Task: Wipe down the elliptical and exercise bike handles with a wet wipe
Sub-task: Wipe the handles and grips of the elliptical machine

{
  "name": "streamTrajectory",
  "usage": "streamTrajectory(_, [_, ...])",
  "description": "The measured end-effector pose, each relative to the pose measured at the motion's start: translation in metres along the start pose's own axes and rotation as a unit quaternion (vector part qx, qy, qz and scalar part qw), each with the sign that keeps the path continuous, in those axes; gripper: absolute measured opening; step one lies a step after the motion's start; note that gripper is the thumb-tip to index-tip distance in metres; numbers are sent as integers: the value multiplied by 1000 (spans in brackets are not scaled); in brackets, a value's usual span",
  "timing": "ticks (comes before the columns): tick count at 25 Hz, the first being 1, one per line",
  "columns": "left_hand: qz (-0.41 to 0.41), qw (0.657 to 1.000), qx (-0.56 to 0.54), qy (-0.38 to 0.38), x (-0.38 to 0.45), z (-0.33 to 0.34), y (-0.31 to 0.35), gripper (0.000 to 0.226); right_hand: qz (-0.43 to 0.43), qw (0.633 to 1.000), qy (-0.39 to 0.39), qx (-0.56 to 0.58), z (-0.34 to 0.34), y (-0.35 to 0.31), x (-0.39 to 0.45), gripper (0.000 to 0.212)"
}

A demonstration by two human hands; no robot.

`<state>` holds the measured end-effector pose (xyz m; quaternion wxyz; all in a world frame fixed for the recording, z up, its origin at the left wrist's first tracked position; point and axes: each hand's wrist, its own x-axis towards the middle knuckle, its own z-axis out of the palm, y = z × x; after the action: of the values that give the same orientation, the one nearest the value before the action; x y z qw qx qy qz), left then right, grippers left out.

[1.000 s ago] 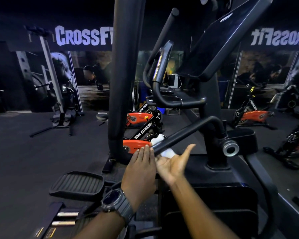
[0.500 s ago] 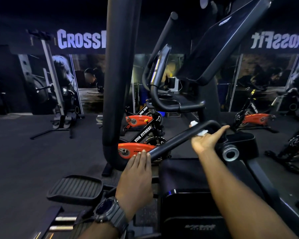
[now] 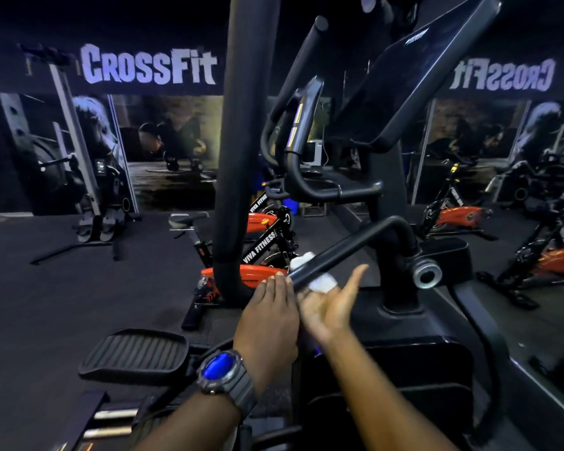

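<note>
The elliptical's lower black handle bar (image 3: pixel 355 240) slants from its bend down toward me. My right hand (image 3: pixel 328 309) is under the bar near its lower end, palm up and thumb out. It holds a white wet wipe (image 3: pixel 321 284) wrapped round the bar; the fingers are hidden behind it. My left hand (image 3: pixel 267 317), with a watch on the wrist, rests with straight fingers against the bar's near end, touching the right hand. A curved upper handle (image 3: pixel 306 187) sits below the tilted console (image 3: pixel 414 83).
A thick black upright arm (image 3: pixel 245 141) of the elliptical rises just left of my hands. A ribbed pedal (image 3: pixel 134 356) lies at lower left. Black and orange exercise bikes (image 3: pixel 261 249) stand behind, and a mirror (image 3: pixel 502 157) at right reflects more.
My right hand slid the wipe up the bar to its bend, then back down to the near end beside my left hand. The left hand stayed put.
</note>
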<state>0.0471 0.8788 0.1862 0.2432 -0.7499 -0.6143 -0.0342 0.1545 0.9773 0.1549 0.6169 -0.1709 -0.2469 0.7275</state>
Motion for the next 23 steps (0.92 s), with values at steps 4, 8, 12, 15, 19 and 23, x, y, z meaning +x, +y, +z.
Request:
streamTrajectory(4, [43, 997, 68, 14, -11, -7, -14, 70, -29, 999, 36, 27, 25, 11, -14, 108])
streamTrajectory(8, [138, 978, 129, 89, -27, -9, -43, 56, -2, 999, 23, -30, 50, 59, -61, 110])
streamTrajectory(12, [232, 946, 153, 170, -40, -5, -77, 62, -76, 993, 75, 50, 62, 46, -49, 115])
streamTrajectory(15, [278, 920, 171, 219, -38, 7, -105, 63, -85, 993, 62, -45, 71, 83, -67, 108])
streamTrajectory(19, [296, 908, 139, 260, -27, 20, -119, 61, -150, 974, 144, -88, 84, 58, -60, 107])
streamTrajectory(23, [264, 907, 95, 314, -29, 24, -116, 62, -159, 973, 106, -129, 83, 85, -62, 72])
